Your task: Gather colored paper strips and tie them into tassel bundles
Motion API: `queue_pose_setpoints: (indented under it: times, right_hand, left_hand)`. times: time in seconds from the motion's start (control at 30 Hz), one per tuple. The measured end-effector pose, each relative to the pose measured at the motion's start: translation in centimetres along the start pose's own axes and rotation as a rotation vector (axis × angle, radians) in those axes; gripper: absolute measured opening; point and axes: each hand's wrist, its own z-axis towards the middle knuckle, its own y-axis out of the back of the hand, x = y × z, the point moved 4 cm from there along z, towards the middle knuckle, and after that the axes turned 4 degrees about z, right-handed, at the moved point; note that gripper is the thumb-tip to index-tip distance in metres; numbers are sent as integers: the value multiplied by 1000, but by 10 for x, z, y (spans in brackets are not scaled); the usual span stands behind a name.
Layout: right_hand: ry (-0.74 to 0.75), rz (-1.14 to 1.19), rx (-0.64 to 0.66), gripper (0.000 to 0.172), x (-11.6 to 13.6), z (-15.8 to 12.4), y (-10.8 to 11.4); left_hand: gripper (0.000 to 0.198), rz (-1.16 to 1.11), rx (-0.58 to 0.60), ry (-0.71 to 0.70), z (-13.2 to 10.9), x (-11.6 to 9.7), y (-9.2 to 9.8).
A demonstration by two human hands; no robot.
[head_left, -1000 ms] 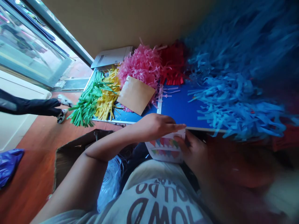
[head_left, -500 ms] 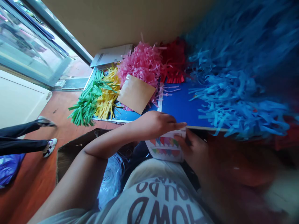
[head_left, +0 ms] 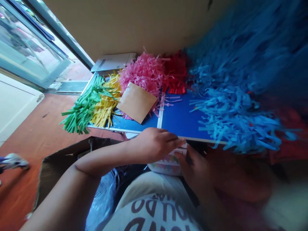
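Note:
A white printed packet (head_left: 166,167) with a colourful picture on it rests upright against my lap, just below the table's front edge. My left hand (head_left: 157,145) reaches across it, fingers together and pressed along its top edge. Its right side is gripped by my right hand (head_left: 195,168), the thumb lying over the printed face. On the table ahead lies a square brown card (head_left: 137,102), partly over pink fringed paper (head_left: 143,71). My left forearm and hand hide much of the packet's upper part.
Green (head_left: 80,110), yellow (head_left: 107,104), red (head_left: 175,72) and light blue fringed paper (head_left: 237,114) lie on the blue table (head_left: 176,117). White boxes (head_left: 114,61) stand at the back. Below left are an open cardboard box (head_left: 56,166) and clear plastic strands (head_left: 103,192). A passer-by's shoe (head_left: 15,161) shows far left.
My view has tilted slightly, so the table sits lower. Both hands keep to the packet, with more of its picture now covered or glared over. The person at left has stepped farther left.

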Motion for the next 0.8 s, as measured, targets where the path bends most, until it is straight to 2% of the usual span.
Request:
queue_pose_setpoints:
  times: [0.17,0.43,0.63,0.8]
  right_hand:
    - [80,4,18,37,7,-5,2]
    - [104,-37,70,38,4,-11,4]
    - [68,-45,88,37,5,-12,3]
    - [14,-57,96,38,8,-13,2]
  left_hand:
    - [24,-101,-4,-25,4,0,12]
    - [25,-117,-80,-43,2,-5,18]
    - [23,-101,-139,-40,-1,-6,21]
    - [24,-78,-131,-45,-4,-6,22]
